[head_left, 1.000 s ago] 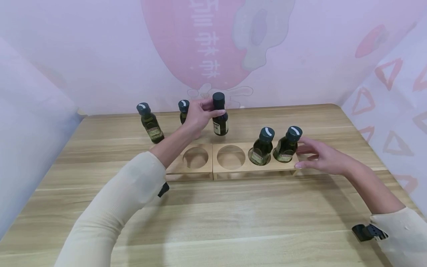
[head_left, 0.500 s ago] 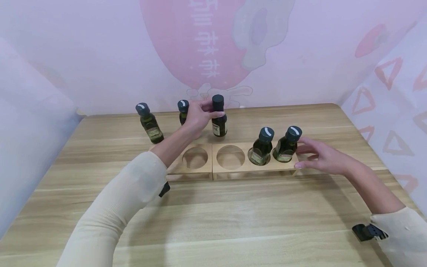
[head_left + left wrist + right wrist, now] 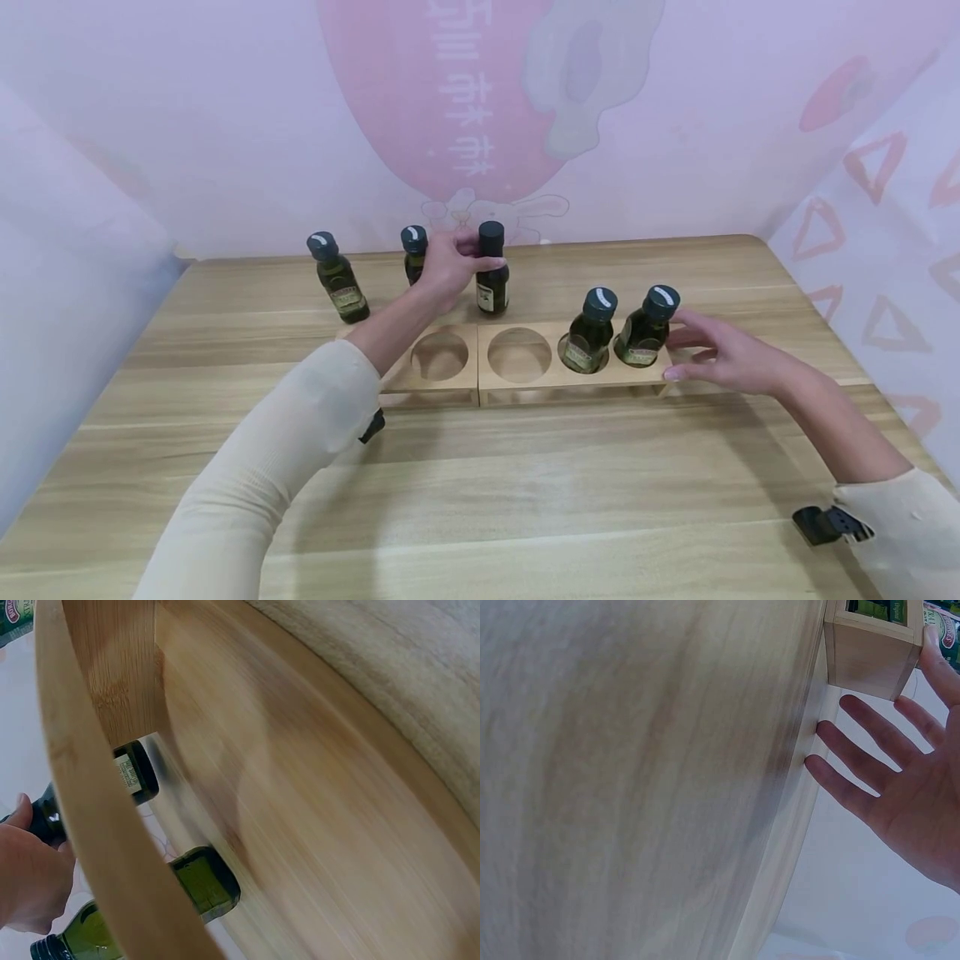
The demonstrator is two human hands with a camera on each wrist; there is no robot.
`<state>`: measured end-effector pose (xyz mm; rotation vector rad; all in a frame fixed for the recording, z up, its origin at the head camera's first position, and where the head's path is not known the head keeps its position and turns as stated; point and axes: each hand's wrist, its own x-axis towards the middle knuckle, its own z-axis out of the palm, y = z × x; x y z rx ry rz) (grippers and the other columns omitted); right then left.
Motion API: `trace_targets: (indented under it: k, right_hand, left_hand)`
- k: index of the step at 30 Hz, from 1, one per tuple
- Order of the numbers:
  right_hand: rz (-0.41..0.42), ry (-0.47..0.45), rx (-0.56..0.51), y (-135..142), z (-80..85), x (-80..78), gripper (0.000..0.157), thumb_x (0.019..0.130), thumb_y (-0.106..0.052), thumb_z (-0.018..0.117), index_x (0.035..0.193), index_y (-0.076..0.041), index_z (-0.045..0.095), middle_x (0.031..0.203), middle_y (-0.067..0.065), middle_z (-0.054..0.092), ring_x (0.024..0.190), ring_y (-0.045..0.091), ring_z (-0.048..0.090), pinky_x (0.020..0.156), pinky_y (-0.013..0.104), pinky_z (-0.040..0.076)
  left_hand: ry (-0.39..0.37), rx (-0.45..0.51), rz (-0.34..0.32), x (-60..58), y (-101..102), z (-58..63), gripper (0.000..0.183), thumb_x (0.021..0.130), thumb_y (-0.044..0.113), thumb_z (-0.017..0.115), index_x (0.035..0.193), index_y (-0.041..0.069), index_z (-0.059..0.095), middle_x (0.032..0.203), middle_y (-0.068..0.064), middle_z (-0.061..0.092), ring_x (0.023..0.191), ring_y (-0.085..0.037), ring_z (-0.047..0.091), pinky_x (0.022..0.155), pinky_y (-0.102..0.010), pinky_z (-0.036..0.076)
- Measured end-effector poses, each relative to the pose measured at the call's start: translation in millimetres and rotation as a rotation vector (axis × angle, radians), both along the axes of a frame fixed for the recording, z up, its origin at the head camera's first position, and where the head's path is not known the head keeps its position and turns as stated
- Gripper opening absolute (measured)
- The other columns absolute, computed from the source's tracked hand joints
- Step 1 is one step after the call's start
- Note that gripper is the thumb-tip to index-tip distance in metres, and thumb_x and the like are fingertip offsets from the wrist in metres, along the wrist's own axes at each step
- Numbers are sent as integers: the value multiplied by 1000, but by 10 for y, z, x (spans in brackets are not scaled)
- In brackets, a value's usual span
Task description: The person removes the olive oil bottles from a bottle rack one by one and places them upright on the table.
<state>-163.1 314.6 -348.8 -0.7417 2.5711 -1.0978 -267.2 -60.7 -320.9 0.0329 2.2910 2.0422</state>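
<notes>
My left hand (image 3: pixel 450 267) holds a small dark glass bottle (image 3: pixel 492 293) by its neck, upright behind the wooden racks. In the left wrist view that hand (image 3: pixel 34 877) shows past a rack's edge, with a green bottle (image 3: pixel 202 883) beside the held one. My right hand (image 3: pixel 723 354) is at the right rack's outer end, fingers extended and thumb at the corner. The right rack (image 3: pixel 525 392) carries two bottles, the nearer to that hand being the end bottle (image 3: pixel 643 333); its left hole holds nothing. My left forearm partly hides the left rack (image 3: pixel 431 386).
Two more bottles stand at the back left: one with a cream label (image 3: pixel 343 287) and one partly behind my left hand, its dark cap (image 3: pixel 413 238) showing. A printed cloth wall (image 3: pixel 262 150) rises behind the table (image 3: pixel 525 500).
The held bottle has come down slightly toward the table behind the racks, my left hand lowering with it. My right hand and the racked bottles stay in place.
</notes>
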Motion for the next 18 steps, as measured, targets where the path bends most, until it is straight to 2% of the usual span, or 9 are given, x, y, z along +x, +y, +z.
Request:
trace_targets:
  k: [11,18]
  right_hand:
    - [9,11,-3,-2,11,-4,69,92,-6,79,150,2,42,144,31,54,126,52,58,98,64,53]
    - [10,10,-3,-1,1,0,70,92,-8,79,150,2,42,144,32,54,126,53,57,97,64,53]
  left_hand:
    - [-33,-43,28,-41,19,-22,47,85,-7,82,129,-3,69,125,-21,71,121,-28,67,108,-31,51]
    - [-30,-47,17,-31,35,-39,48,85,-6,82,131,-2,68,127,-20,71,121,-28,67,109,-32,50]
